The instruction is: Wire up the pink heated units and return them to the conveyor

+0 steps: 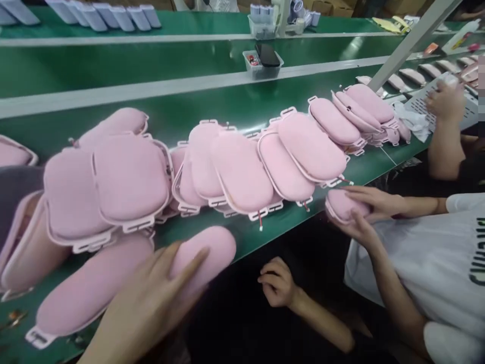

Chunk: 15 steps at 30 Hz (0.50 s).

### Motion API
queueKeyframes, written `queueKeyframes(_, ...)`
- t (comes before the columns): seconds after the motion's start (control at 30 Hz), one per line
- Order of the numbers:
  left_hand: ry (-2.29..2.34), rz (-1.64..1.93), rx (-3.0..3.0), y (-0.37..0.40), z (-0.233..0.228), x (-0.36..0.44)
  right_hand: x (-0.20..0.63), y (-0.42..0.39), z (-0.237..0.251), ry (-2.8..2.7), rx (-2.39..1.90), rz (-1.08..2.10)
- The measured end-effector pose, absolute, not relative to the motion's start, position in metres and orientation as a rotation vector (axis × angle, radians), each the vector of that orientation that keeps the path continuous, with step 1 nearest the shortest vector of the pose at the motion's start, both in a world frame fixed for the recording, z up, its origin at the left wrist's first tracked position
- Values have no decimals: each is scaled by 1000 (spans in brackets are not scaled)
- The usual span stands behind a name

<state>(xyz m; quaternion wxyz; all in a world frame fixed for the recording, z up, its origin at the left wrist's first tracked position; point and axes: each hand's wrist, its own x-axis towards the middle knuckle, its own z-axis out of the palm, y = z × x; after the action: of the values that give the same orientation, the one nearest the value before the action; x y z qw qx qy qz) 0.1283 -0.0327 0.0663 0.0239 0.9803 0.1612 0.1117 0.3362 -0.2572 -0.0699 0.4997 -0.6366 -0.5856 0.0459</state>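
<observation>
My left hand (151, 293) is closed around an oval, padded pink pouch (214, 250), its thumb lying across the top. Beneath that forearm, a longer pink pouch with a white slotted tab (94, 283) rests near the green table's edge. My right hand (278, 283) is off the table's edge with its fingers curled; nothing shows in it. A row of padded pink pouches with white slotted edge frames (242, 172) overlaps along the table in front of me, some with short red wires sticking out. Two squarer ones (131, 179) lie at the left.
At the right, a co-worker in a white shirt holds a pink pouch (346, 205) in both hands. Another person's hand (447, 101) is farther back by a perforated white tray (424, 103). A clear bin (263, 71) with a dark phone, a slanted grey post (413, 45) and lilac pieces (121, 17) stand beyond.
</observation>
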Motion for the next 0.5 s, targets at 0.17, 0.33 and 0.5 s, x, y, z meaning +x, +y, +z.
queueKeyframes(0.17, 518, 307, 2799, -21, 25, 126, 346, -241, -32, -1537, -1349, 38)
queueKeyframes(0.33, 730, 108, 2308, -3, 50, 119, 349, -203, -1, -1640, -1375, 129)
queueKeyframes(0.5, 942, 106, 2167, 5, 60, 125, 340, -160, 16, -1918, -1473, 149)
